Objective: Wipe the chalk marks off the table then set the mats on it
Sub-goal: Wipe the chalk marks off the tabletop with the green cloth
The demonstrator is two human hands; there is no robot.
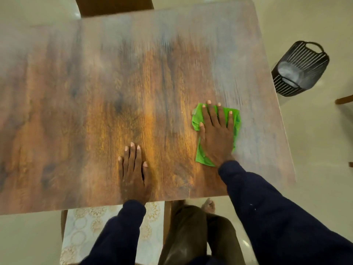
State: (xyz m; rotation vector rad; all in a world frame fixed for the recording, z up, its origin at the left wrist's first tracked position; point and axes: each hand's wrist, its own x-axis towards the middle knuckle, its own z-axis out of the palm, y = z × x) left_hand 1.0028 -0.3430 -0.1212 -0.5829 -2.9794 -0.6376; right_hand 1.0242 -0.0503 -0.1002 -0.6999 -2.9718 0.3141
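Note:
A brown wooden table (95, 111) fills the view. Faint whitish chalk smears (235, 79) streak its right and far parts. My right hand (217, 131) lies flat with straight spread fingers on a green cloth (196, 115), pressing it onto the table's right side. My left hand (133, 173) rests flat on the bare wood near the front edge, holding nothing. Pale patterned mats (84, 230) lie on a chair seat below the table's front edge, partly hidden by my left sleeve.
A black wire basket (299, 69) stands on the pale floor to the right of the table. A chair back (114, 5) shows beyond the far edge. My legs and a foot (208, 206) are below the front edge.

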